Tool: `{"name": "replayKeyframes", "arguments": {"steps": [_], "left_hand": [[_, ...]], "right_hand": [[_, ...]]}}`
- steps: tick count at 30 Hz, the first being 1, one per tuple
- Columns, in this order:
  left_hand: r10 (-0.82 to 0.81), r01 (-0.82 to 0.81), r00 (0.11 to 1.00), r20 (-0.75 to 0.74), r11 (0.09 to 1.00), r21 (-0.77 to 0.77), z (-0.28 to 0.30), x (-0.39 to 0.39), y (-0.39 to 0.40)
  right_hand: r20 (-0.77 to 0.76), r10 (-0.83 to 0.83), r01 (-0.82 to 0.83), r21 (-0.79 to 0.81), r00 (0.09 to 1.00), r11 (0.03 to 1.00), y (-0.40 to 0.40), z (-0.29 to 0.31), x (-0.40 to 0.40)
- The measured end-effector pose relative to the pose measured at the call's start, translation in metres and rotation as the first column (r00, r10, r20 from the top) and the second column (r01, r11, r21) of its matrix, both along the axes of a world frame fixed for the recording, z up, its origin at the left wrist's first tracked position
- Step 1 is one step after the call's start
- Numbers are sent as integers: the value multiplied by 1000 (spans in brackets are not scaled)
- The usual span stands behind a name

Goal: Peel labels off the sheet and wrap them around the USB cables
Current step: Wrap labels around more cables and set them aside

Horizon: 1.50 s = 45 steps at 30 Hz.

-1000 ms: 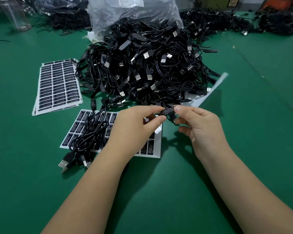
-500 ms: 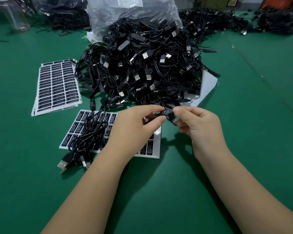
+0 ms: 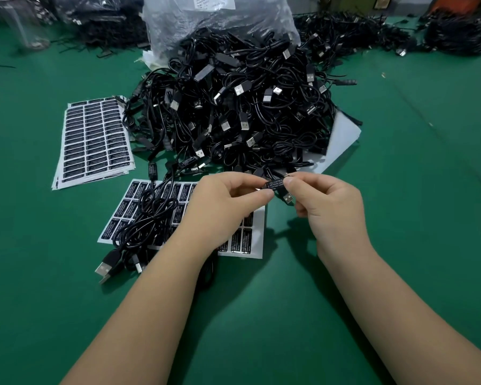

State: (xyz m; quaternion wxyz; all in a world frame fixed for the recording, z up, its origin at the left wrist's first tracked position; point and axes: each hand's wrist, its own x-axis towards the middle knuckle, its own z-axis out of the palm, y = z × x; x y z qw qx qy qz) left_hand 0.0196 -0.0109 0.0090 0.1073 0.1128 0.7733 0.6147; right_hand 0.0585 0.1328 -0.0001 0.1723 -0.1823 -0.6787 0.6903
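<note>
My left hand (image 3: 222,207) and my right hand (image 3: 331,207) pinch the two ends of a black label (image 3: 275,184) with white print, held against a black USB cable whose plug (image 3: 288,198) sticks out just below the label. Under my left hand lies a partly used label sheet (image 3: 257,234) on the green table. A coiled black USB cable (image 3: 147,218) lies on the sheet's left part. Behind my hands rises a big heap of black USB cables (image 3: 233,112).
A stack of full label sheets (image 3: 93,140) lies at the left. A clear plastic bag (image 3: 206,20) stands behind the heap, and a blank white sheet (image 3: 342,140) pokes out at its right. More cable piles (image 3: 456,31) line the far edge.
The blank white sheet at the heap's right, lifted one second ago, has dropped flat. Both hands keep pinching the label on the cable and have hardly shifted.
</note>
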Motion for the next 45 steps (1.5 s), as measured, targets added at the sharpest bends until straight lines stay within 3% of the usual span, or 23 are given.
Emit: {"name": "replayKeyframes", "arguments": {"steps": [4,8,18,28,39,45], "left_hand": [[-64,38,974,215,992,124,1,-2,-1],[-84,30,949,303,983,178,1,-2,1],[97,-168,952,289,958,234,-3,3,15],[150,-205,954,261,958,198,-7,3,19],[147,-212,950,276,952,222,-10,3,18],[142,-205,949,283,956,210,-8,3,16]], "right_hand": [[-15,-1,1,11,1000,1000,-1,-1,0],[-23,-1,1,8,1000,1000,0,-1,-2],[-53,-4,14,175,999,984,-2,-4,-4],[-71,-27,48,313,997,949,-3,-8,-8],[-59,38,-21,268,998,963,1,-10,-10],[-89,46,-39,78,995,996,5,-7,-9]]}}
